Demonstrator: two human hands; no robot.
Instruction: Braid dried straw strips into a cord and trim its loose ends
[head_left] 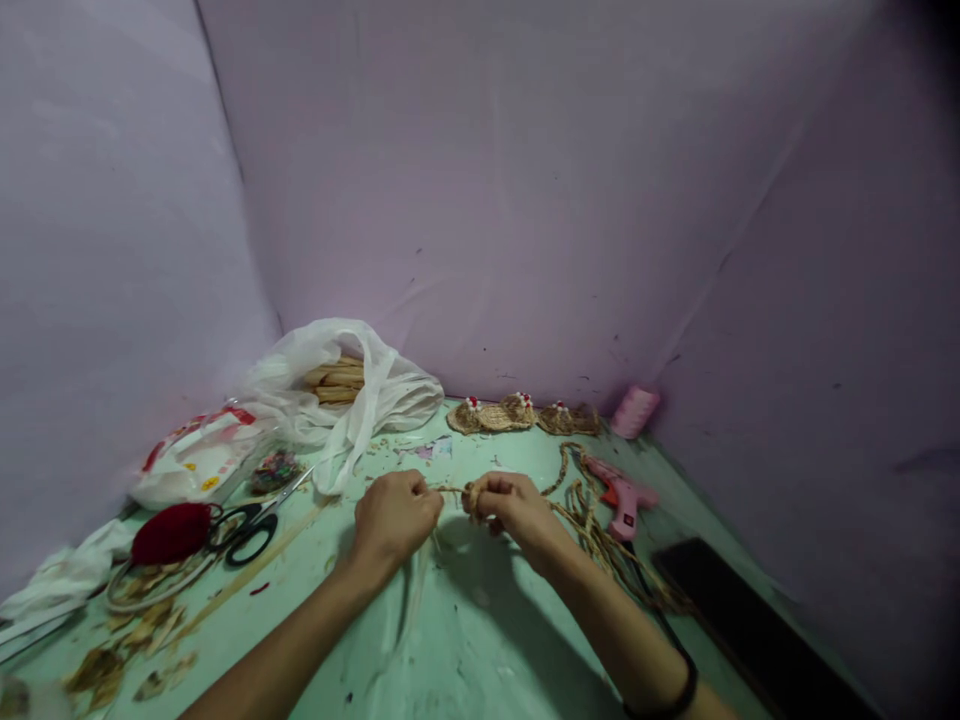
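My left hand (399,512) is closed in a fist on one end of a thin tan cord, with pale loose strands hanging below it. The cord runs taut across a short gap to my right hand (510,505). My right fingers pinch a small knotted bundle of braided cord (471,497). From behind my right hand the braided cord loops towards the right, where more loose tan strands (600,540) lie on the green table (457,640).
Black-handled scissors (251,535), a red pincushion (171,533) and a white plastic bag (390,385) lie left. Woven pieces with beads (499,415) line the back. A pink spool (635,411), pink glue gun (622,497) and dark flat slab (750,620) are right.
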